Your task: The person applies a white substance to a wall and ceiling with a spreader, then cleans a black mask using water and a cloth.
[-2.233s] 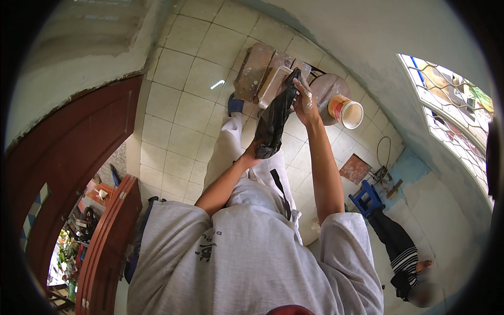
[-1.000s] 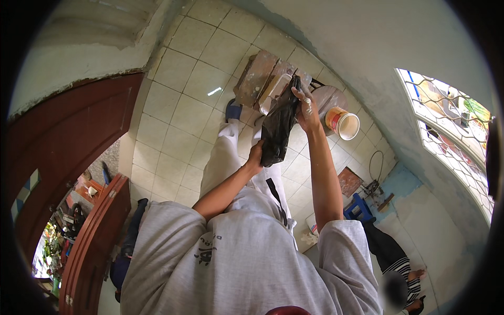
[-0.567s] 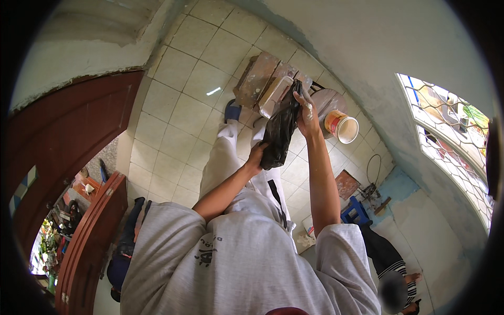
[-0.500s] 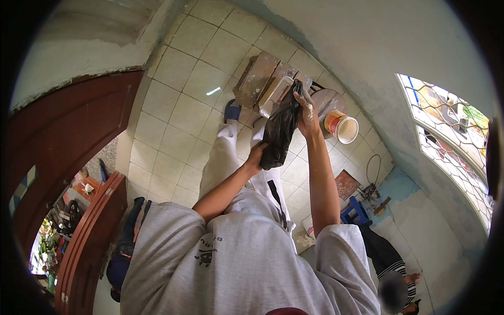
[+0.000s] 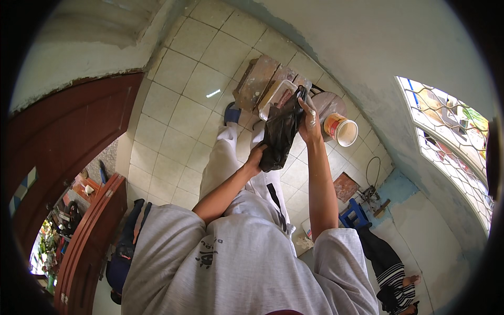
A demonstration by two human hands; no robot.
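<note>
Tiled floor (image 5: 178, 110) spreads out far below, pale squares running to the dark wooden door frame (image 5: 63, 152) on the left. Far ahead on it lie brown boards (image 5: 257, 81) with a white rectangular tray (image 5: 275, 97) on top, and just right of them a round cup-like tub (image 5: 341, 129) lies on its side.

Now the centre of it: a black plastic bag (image 5: 278, 136) hangs between both hands, above the tray. It looks soft and crinkly, limp, with a little weight sagging into its lower end, probably light overall and slippery at the film. Best taken just as it is: pinch the neck, cradle the bottom.

The right hand (image 5: 310, 122) is clenched round the top of the bag, pale smears on its fingers. The left hand (image 5: 255, 157) cups the bottom, grasping the bulge from underneath.

Against two seconds back, the bag hangs at about the same slant and the grips match; the view itself has swung slightly, the tub sitting a touch lower.
</note>
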